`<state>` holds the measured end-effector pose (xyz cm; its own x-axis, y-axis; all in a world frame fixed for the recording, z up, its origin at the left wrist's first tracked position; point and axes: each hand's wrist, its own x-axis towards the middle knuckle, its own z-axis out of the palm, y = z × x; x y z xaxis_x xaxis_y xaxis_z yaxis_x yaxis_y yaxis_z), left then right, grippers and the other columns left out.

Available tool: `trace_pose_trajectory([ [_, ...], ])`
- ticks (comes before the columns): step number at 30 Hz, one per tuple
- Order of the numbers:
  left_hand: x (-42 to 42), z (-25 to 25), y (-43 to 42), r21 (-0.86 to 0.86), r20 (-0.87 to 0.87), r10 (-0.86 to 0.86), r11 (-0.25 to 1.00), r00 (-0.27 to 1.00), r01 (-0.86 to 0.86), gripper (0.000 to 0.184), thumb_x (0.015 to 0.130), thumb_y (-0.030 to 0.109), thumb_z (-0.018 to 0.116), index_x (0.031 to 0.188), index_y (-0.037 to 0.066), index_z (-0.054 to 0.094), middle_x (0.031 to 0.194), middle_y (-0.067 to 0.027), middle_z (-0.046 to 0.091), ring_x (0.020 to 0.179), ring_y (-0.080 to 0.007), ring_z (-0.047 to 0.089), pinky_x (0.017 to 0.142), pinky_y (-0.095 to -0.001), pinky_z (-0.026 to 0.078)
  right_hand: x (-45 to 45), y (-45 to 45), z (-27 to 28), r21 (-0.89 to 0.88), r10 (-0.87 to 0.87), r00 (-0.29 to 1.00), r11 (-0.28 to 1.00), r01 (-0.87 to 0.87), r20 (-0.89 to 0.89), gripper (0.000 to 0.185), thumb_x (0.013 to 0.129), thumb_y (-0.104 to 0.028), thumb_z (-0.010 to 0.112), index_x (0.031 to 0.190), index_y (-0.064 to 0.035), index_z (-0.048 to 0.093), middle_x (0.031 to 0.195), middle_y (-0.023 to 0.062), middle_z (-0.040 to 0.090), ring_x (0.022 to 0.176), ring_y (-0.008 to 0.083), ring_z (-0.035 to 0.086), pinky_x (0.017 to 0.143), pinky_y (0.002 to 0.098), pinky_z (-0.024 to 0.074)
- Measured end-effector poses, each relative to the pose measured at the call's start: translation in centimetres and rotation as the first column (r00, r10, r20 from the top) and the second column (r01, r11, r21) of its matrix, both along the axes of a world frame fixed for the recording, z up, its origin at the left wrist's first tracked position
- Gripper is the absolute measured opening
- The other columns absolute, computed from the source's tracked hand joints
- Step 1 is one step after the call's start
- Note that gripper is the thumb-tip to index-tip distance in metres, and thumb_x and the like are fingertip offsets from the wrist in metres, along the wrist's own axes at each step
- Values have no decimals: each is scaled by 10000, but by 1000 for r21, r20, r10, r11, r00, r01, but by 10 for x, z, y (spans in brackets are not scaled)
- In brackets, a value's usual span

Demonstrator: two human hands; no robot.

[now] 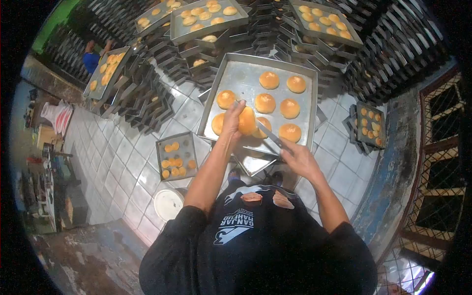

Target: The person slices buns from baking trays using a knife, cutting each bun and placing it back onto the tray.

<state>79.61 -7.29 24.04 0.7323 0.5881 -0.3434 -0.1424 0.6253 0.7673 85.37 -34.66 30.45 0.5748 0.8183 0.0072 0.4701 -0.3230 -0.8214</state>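
Note:
My left hand (234, 119) is closed around a golden round bun (247, 122), tipped on its side above the near part of a large metal baking tray (307, 73). My right hand (298, 158) grips a knife (269, 132), its blade pointing up and left toward the held bun. Whether the blade touches the bun I cannot tell. Several glossy buns sit on the tray, among them one at the right (290, 108) and one near the knife's handle (289, 132). Another bun at the left is partly hidden behind my left hand.
Stacked trays of buns stand behind (209, 22), at the left (105, 73) and at the far right (369, 125). A smaller tray of buns (177, 156) lies on the tiled floor, beside a white bucket (168, 204). At the upper left is a person in blue (91, 61).

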Motion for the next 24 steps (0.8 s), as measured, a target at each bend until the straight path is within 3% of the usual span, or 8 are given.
trace_pose_trajectory([
  [3, 8, -8, -19, -59, -45, -49, 997, 998, 46, 458, 950, 368, 763, 1264, 70, 614, 997, -44, 636, 923, -165, 660, 784, -375, 587, 2, 33, 4, -52, -27, 999, 998, 25, -35, 458, 961, -212, 634, 1380, -29, 608, 996, 309, 699, 934, 433, 709, 841, 457, 542],
  [5, 11, -1, -18, -121, -15, 94, 988, 995, -95, 438, 952, 401, 755, 1218, 75, 635, 1029, -48, 648, 926, -170, 669, 795, -380, 591, 1, 39, 5, -106, -36, 997, 994, 30, -64, 462, 962, -221, 634, 1381, -29, 608, 991, 304, 702, 925, 422, 717, 838, 453, 545],
  [8, 10, -16, 13, -110, 42, 124, 987, 991, -119, 420, 950, 424, 751, 1176, 86, 646, 1005, -43, 661, 897, -180, 679, 791, -379, 596, -6, 14, 3, -23, -43, 998, 999, 42, -38, 471, 965, -237, 629, 1391, -37, 604, 947, 301, 702, 899, 419, 718, 819, 451, 545],
  [10, 4, -10, 12, -131, 35, 108, 986, 993, -103, 407, 950, 426, 751, 1150, 86, 649, 986, -41, 666, 875, -182, 680, 780, -377, 598, -11, -3, 3, -44, -72, 984, 997, 66, -162, 478, 968, -246, 626, 1400, -45, 600, 901, 295, 700, 882, 399, 727, 798, 444, 543],
  [16, 14, -17, -21, -223, 9, 84, 972, 996, -80, 391, 956, 437, 741, 1099, 84, 652, 925, -41, 676, 813, -183, 675, 747, -384, 599, -8, 52, -24, -24, -134, 984, 991, 132, -114, 476, 965, -242, 629, 1392, -33, 607, 865, 270, 704, 816, 316, 728, 774, 417, 539],
  [20, 14, -11, 11, -229, -8, 118, 966, 993, -117, 416, 954, 464, 733, 1106, 88, 641, 922, -49, 686, 816, -194, 681, 751, -396, 598, -10, 25, -21, -42, -104, 991, 994, 101, -82, 475, 966, -239, 625, 1395, -37, 607, 852, 268, 700, 782, 321, 718, 764, 414, 540],
  [22, 14, -19, 20, -245, 22, 111, 964, 994, -102, 453, 964, 495, 705, 1138, 86, 618, 941, -66, 690, 842, -212, 695, 754, -407, 601, -13, 7, -26, -97, -85, 986, 993, 71, -146, 497, 986, -221, 616, 1441, -31, 565, 864, 199, 717, 802, 229, 706, 780, 374, 538],
  [24, 15, -20, 1, -248, 8, 110, 963, 994, -105, 437, 985, 487, 679, 1151, 88, 611, 981, -67, 674, 859, -212, 687, 751, -414, 601, -17, 17, -36, -54, -109, 980, 993, 102, -164, 499, 985, -221, 621, 1440, -27, 566, 847, 195, 714, 782, 225, 698, 770, 372, 538],
])
